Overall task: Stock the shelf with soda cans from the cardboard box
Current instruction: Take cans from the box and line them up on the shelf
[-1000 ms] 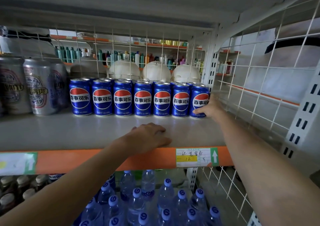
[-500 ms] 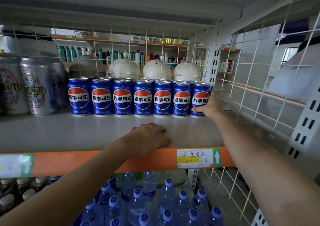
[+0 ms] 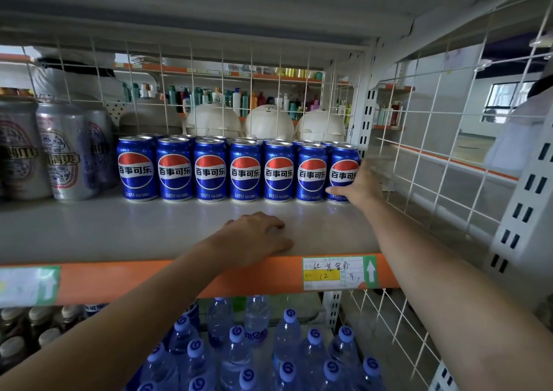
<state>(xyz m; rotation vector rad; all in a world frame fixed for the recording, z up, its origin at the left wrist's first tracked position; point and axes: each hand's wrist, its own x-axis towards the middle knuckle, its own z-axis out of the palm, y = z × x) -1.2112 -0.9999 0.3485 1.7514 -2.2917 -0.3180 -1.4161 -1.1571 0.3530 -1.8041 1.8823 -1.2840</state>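
Right hand (image 3: 359, 187) seats the end can (image 3: 342, 163), grip wrapped round it; left hand (image 3: 254, 238) rests relaxed on shelf (image 3: 119, 232). Next, likely: release, fetch another.

Seven blue soda cans (image 3: 245, 170) in front, three silver cans (image 3: 62, 151).

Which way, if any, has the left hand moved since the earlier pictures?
No. The left hand stays at the front of the shelf, just left of the price label.

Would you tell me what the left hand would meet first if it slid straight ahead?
Probably the sixth blue can from the left in the front row, though depth is unclear.
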